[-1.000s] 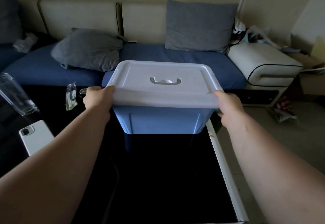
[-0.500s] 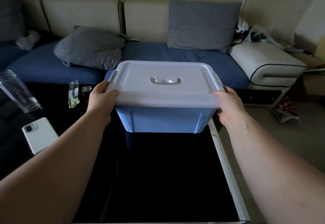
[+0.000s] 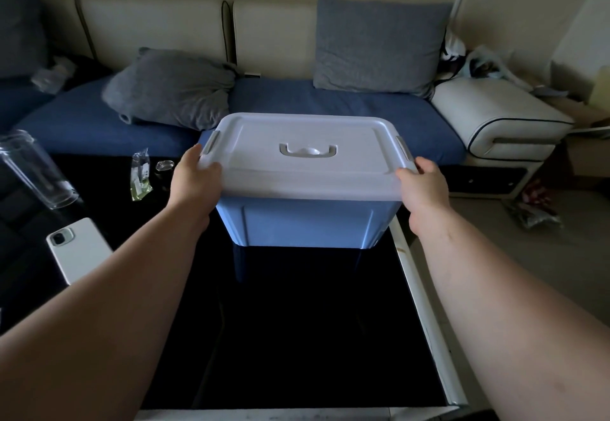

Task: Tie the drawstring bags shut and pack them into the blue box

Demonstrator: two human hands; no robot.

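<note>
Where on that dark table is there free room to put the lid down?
For the lid, the table is bare between the box and its near edge. The left side is crowded: phone, glass, packet.

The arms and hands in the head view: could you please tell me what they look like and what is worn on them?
Both are a person's bare limbs. The left arm and right arm show no sleeves up to the frame edge. The left hand and right hand wear no gloves; no watch, bracelet or ring is visible.
</note>
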